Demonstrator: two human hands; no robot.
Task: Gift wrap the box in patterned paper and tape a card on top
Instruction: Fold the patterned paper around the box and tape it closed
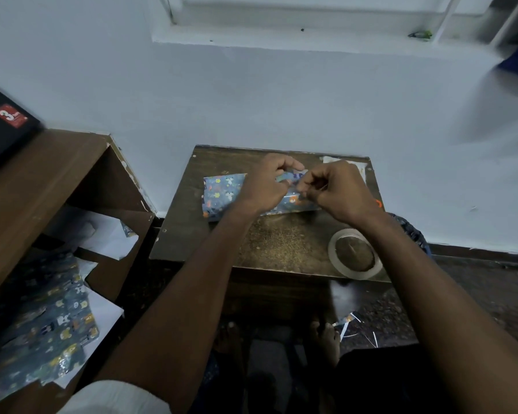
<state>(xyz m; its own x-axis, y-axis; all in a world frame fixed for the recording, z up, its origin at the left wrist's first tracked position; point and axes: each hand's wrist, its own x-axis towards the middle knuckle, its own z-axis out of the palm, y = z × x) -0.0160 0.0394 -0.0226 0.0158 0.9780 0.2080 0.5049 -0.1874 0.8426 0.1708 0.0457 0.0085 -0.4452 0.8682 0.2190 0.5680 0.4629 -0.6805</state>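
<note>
The small brown table (210, 240) is sitting against the pale wall, bare wood showing nearer than both hands. The wrapped box (222, 192) is lying under the left hand (265, 185) and right hand (335, 192), both curling fingers and pinching its paper, tape roll (355, 253) resting just behind the right wrist by the table's edge.

One small dark table (216, 243) serves as the reference point. On it: one box (222, 194) wrapped in blue patterned paper, one roll of tape (355, 253) at the near right corner, one pale scrap (331, 159) at the far right corner (too hidden to identify). Above it: two hands, left (266, 182) and right (337, 188). Left of it: one heap of loose patterned sheets (39, 318).
</note>
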